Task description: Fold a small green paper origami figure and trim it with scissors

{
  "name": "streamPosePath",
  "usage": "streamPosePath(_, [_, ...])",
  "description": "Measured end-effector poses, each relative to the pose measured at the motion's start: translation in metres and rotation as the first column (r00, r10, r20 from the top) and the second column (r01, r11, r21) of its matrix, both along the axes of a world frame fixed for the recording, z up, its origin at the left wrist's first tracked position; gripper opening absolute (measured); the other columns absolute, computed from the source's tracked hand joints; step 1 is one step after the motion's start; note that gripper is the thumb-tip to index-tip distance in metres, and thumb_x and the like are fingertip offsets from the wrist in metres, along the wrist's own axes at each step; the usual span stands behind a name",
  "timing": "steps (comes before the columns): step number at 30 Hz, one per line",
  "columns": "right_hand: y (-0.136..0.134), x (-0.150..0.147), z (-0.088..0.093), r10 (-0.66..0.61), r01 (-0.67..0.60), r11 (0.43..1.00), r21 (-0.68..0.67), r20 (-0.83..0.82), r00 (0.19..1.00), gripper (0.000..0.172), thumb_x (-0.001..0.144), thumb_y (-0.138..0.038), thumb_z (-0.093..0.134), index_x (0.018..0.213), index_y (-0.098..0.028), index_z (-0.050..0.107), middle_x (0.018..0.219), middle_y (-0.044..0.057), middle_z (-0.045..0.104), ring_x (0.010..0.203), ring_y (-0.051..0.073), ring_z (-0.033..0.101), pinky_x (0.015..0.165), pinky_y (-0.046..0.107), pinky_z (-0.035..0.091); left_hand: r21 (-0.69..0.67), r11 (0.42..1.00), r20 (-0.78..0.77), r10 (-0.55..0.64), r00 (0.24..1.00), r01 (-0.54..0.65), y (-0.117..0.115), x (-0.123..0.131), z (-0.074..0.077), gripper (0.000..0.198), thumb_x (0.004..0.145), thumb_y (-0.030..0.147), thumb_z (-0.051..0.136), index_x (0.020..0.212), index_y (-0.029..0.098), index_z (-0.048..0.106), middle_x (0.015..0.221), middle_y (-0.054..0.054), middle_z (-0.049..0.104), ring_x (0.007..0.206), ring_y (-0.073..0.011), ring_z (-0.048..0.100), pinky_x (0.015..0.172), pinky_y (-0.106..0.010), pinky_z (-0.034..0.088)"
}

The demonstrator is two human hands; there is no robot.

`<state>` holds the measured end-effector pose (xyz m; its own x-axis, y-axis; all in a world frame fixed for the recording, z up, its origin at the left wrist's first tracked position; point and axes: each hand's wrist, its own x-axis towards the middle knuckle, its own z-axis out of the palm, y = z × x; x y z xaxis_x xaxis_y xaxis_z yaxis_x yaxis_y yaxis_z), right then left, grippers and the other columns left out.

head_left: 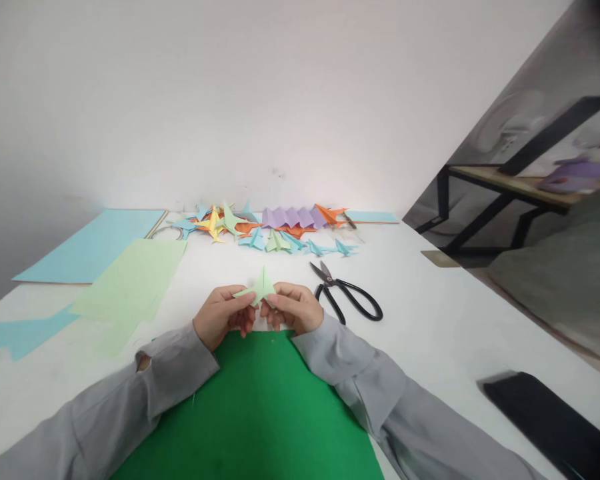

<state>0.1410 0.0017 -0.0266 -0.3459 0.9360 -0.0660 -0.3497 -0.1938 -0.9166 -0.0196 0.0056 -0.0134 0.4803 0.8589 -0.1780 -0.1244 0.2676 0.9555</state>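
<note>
A small folded light-green paper plane (263, 285) is held up between both hands, its pointed tip upward. My left hand (225, 311) pinches its left wing with thumb and fingers. On the other side, my right hand (296, 307) grips the right wing the same way; part of that wing is hidden by the thumb. Below the hands lies a green mat (260, 407). Black-handled scissors (347, 290) rest with blades parted just right of my right hand.
Several folded paper planes (279, 241) and a purple pleated paper (293, 217) line the wall. Green sheets (135, 273) and blue sheets (93, 247) lie at the left. A black flat object (555, 423) sits at the right, near the white table's (430, 320) edge.
</note>
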Motion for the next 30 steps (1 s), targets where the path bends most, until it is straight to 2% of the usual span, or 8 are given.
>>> streamPosePath(6, [0.0015,-0.0015,-0.0048,-0.072,0.071,0.997,0.044,0.023,0.997,0.026,0.052,-0.033,0.076,0.06,-0.013,0.062,0.051,0.0,0.064,0.036,0.008,0.053,0.032,0.017,0.041,-0.043,0.998,0.036,0.045,0.998,-0.043,0.0012,0.0024,-0.0003,0.04,0.073,0.048,0.053,0.061,0.01,0.055,0.049,-0.002,0.055,0.037,-0.0104,0.05,0.034,-0.022,0.038])
streamPosePath(12, [0.0006,-0.0018,-0.0042,-0.075,0.074,0.997,0.03,0.06,0.995,0.029,0.05,-0.035,0.077,0.057,-0.013,0.059,0.047,-0.001,0.063,0.032,0.008,0.051,0.03,0.017,0.04,-0.043,0.994,0.03,0.105,0.994,-0.104,-0.0001,0.0049,0.0039,0.037,0.071,0.046,0.058,0.063,0.01,0.056,0.054,-0.003,0.058,0.042,-0.0114,0.054,0.039,-0.024,0.044])
streamPosePath(18, [-0.0047,-0.0025,0.0009,-0.125,0.126,0.992,0.001,0.143,0.982,0.026,0.052,-0.03,0.077,0.055,-0.013,0.058,0.046,-0.003,0.061,0.034,0.006,0.051,0.033,0.016,0.041,-0.039,0.998,-0.039,0.046,0.998,-0.047,-0.0003,0.0048,0.0053,0.037,0.068,0.044,0.061,0.058,0.008,0.058,0.049,-0.003,0.057,0.04,-0.0112,0.054,0.04,-0.023,0.044])
streamPosePath(30, [-0.0034,-0.004,0.0005,-0.158,0.16,0.987,-0.008,0.141,0.977,0.026,0.047,-0.029,0.078,0.052,-0.013,0.058,0.041,-0.002,0.06,0.03,0.007,0.05,0.029,0.015,0.038,-0.03,0.999,-0.037,-0.011,0.999,0.009,0.0002,0.004,0.0061,0.033,0.067,0.04,0.062,0.059,0.008,0.059,0.053,-0.003,0.058,0.04,-0.0108,0.054,0.037,-0.022,0.043])
